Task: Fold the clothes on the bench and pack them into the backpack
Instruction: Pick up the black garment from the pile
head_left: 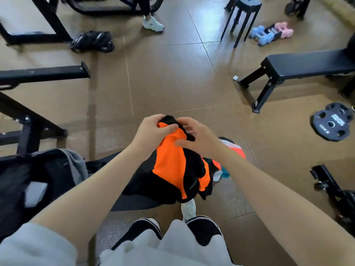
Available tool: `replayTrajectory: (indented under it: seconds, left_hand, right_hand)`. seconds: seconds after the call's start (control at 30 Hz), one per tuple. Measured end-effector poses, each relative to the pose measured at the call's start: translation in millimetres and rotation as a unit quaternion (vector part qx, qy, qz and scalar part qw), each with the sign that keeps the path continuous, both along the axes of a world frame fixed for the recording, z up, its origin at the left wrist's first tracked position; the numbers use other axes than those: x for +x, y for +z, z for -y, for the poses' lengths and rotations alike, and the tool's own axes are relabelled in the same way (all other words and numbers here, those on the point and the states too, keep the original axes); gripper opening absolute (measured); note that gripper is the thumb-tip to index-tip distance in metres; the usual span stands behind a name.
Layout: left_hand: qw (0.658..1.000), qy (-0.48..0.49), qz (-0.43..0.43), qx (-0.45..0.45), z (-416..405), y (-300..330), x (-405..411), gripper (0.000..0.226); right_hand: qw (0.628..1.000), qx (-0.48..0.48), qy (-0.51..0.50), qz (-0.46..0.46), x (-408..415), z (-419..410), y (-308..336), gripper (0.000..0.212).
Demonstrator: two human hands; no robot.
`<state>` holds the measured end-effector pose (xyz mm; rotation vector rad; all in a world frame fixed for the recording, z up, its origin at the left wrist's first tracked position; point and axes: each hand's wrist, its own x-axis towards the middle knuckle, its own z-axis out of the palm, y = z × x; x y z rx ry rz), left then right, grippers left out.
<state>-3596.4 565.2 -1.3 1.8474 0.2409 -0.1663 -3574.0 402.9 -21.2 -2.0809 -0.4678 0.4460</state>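
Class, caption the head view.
Both hands lift an orange-and-black garment above the bench, backpack alongside.

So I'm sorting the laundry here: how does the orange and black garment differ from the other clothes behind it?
The orange and black garment is lifted, gripped at its top by the left hand and right hand; the other clothes lie untouched in a heap. It is orange and black; they show white, coral and teal. Both are unfolded.
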Motion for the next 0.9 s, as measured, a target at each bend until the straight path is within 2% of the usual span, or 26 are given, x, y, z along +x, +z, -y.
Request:
replayTrajectory:
  seconds: [0.07, 0.17, 0.23, 0.27, 0.37, 0.47, 0.57, 0.63, 0.7, 0.8, 0.87, 0.9]
  left_hand:
    - [1.0, -0.01, 0.017, 0.004, -13, 3, -7, 0.009]
    - [0.995, 0.019, 0.031, -0.098, -30, 2, -17, 0.011]
    - [0.986, 0.02, 0.029, -0.165, -40, -6, -27, 0.014]
    - [0.986, 0.003, 0.021, -0.166, -43, -14, -32, 0.018]
    - [0.995, -0.031, -0.032, -0.089, -55, -44, -47, 0.025]
    - [0.997, -0.026, -0.053, -0.04, -69, -73, -56, 0.012]
    - [0.999, -0.01, -0.05, -0.01, -83, -90, -60, 0.01]
    - [0.999, 0.043, -0.021, -0.005, -98, -92, -57, 0.013]
    - [0.996, 0.07, 0.027, 0.045, -115, -86, -51, 0.011]
    - [0.984, 0.006, 0.061, 0.165, -132, -74, -42, 0.011]
    - [0.965, -0.098, 0.002, 0.245, -136, -75, -37, 0.021]
    - [0.939, -0.153, -0.048, 0.303, -137, -80, -35, 0.025]
  right_hand:
    - [0.998, -0.033, -0.01, 0.06, -6, -19, -7, 0.041]
    - [0.992, -0.012, -0.083, 0.098, -5, -38, -7, 0.019]
    - [0.992, 0.025, -0.101, 0.065, -2, -48, -4, 0.013]
    - [0.991, 0.055, -0.114, 0.035, 0, -52, -4, 0.011]
    - [0.97, 0.173, -0.152, -0.08, 2, -63, 6, 0.006]
    - [0.942, 0.247, -0.164, -0.155, 4, -70, 15, 0.011]
    - [0.955, 0.201, -0.193, -0.101, 14, -68, 16, 0.013]
    - [0.969, 0.121, -0.214, -0.031, 26, -55, 7, 0.02]
    - [0.975, 0.047, -0.219, -0.01, 36, -41, -11, 0.019]
    - [0.977, -0.055, -0.206, -0.013, 42, -29, -40, 0.017]
    - [0.971, -0.067, -0.227, -0.017, 48, -25, -55, 0.016]
    - [0.966, -0.056, -0.249, -0.03, 52, -23, -61, 0.015]
